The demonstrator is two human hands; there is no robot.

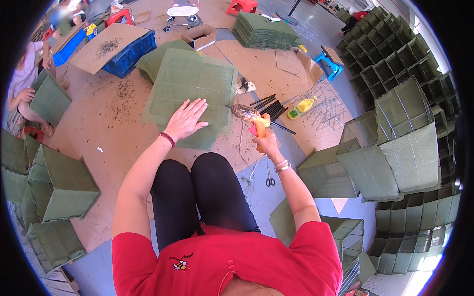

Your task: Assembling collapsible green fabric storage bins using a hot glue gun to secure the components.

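Note:
My left hand (186, 118) lies flat with fingers stretched on a stack of green mesh sheets (190, 74) in front of my knees. In my right hand (267, 142) is what looks like a glue gun (260, 127), with an orange handle and a stained, see-through-looking barrel. Its dark tip points left, over the right edge of the top sheet; whether it touches the mesh I cannot tell. Several black glue sticks (269, 107) lie just beyond the gun. A small board (245, 88) with a black smear sits beside the sheets.
A yellow bottle (302, 107) and thin wires (328, 111) lie to the right; scissors (270, 180) near my right forearm. Green mesh boxes (74, 185) stand left, more (390, 148) right. Beyond are a blue crate (131, 54), a mesh stack (264, 32) and a blue stool (330, 64). Another person sits left.

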